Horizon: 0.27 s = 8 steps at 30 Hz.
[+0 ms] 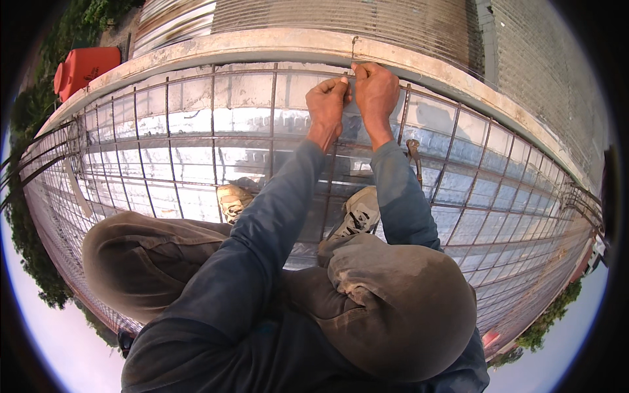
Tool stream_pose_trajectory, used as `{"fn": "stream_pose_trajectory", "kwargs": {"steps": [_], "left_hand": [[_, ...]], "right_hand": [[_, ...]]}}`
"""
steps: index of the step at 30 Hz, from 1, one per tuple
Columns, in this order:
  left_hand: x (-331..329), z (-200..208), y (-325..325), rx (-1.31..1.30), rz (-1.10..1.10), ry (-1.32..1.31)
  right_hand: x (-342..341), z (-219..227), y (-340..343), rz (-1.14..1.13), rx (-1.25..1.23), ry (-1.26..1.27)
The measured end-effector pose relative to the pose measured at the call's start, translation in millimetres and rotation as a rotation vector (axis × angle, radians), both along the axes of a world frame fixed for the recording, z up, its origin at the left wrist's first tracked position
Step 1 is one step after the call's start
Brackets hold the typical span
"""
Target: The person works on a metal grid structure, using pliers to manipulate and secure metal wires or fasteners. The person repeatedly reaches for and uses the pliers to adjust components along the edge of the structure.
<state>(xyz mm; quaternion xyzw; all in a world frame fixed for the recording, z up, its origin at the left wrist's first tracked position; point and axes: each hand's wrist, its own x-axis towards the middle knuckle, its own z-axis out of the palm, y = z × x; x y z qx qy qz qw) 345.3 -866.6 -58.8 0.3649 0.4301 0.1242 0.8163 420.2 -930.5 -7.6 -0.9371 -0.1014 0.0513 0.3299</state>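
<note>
I squat over a grid of thin dark steel rebar (274, 98). Both my hands are at its far bar, beside a pale concrete edge (262, 44). My right hand (377, 95) is closed in a pinch on a thin tie wire (353, 51), whose bent end sticks up past the fingers against the concrete. Close by on the left, my left hand (326, 110) is closed too, thumb and forefinger pressed together near a bar; what they pinch is too small to make out. A rusty hand tool (414, 156) rests on the grid right of my right forearm.
Under the grid lies a shiny, silvery ribbed sheet (190, 160). My two shoes (359, 213) stand among the bars. Past the concrete edge are corrugated roof sheets (347, 16) and an orange-red container (88, 69) at far left. Bar ends (46, 141) jut out at the left.
</note>
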Motion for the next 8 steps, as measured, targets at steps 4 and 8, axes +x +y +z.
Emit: {"fn": "stream_pose_trajectory", "kwargs": {"steps": [4,8], "left_hand": [[-2.2,1.2,-1.5,0.052,-0.009,-0.01],[-1.8,3.8,-4.4,-0.012,0.086,-0.026]], "right_hand": [[-12.9,-14.5,-6.0,0.047,0.007,-0.053],[-31.9,-14.5,-0.1,0.051,0.157,0.07]]}}
